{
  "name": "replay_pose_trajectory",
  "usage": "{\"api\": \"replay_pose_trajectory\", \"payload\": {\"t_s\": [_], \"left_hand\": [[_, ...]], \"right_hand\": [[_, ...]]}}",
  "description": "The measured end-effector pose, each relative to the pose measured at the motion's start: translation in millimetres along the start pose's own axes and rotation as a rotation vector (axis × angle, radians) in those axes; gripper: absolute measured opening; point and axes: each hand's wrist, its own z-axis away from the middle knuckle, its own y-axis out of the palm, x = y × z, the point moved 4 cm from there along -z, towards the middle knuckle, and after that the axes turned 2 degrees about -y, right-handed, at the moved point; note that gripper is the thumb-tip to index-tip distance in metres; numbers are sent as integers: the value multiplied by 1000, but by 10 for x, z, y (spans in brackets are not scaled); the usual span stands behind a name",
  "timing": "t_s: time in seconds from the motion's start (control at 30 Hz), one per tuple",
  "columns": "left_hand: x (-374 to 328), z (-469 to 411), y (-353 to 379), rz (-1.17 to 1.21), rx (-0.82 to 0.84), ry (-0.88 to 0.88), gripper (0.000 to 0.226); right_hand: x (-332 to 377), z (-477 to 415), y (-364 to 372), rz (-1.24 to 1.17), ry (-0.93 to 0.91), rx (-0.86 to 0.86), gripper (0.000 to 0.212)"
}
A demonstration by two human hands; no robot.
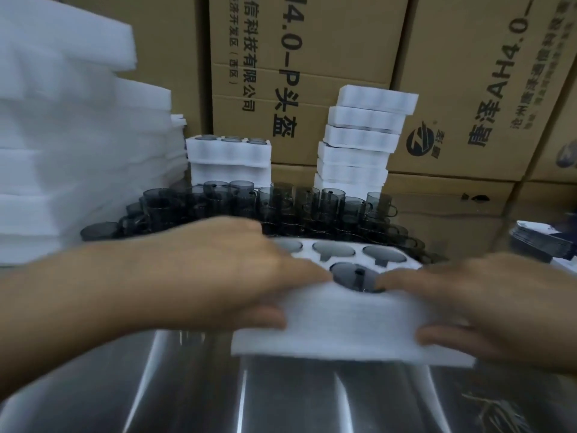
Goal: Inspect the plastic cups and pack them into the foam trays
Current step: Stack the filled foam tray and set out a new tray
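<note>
Item: foam tray (pixel 343 323), on or just above the steel table (pixel 281 401) and just before the loose smoky plastic cups (pixel 281 204). Our left hand (pixel 218 270) and right hand (pixel 487 304) each clamp one end, fingers on top and thumbs at the near edge; we judge it best kept level and gripped by the foam, not the rims. Contents: four pockets show seated cups (pixel 352 275), the rest lie hidden under our hands, and behind stand a taller tray stack (pixel 359 142) and a shorter tray stack (pixel 228 154) with cups in its top tray.
</note>
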Motion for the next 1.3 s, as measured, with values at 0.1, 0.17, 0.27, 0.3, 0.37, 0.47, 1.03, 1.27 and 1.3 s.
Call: {"api": "replay_pose_trajectory", "payload": {"t_s": [0.1, 0.17, 0.27, 0.3, 0.37, 0.47, 1.03, 1.27, 1.3], "left_hand": [[352, -66, -224, 37, -90, -70, 48], [704, -108, -339, 6, -142, -149, 45], [1433, -155, -403, -56, -101, -331, 56], [1689, -169, -396, -102, -96, -388, 54], [2161, -216, -328, -199, -132, -473, 51], [2795, -304, -122, -258, -137, -603, 48], [4522, -216, 1245, -333, 157, -920, 64], [4396, -245, 1377, -265, 134, -1052, 70], [4345, -262, 1361, -339, 201, -1066, 71]], "right_hand": [[-218, -157, -363, 100, 78, -153, 57], [-386, -364, -584, 126, 140, -236, 53], [-656, -851, -855, -6, 190, -451, 53], [-769, -1074, -908, -42, 202, -516, 51], [-992, -1577, -954, -51, 225, -610, 43], [-1197, -2367, -959, -81, 249, -662, 43], [-1550, -4801, -459, -360, 277, -594, 37], [-1468, -4729, -451, -338, 328, -404, 53], [-1451, -4688, -440, -272, 324, -319, 61]]}}
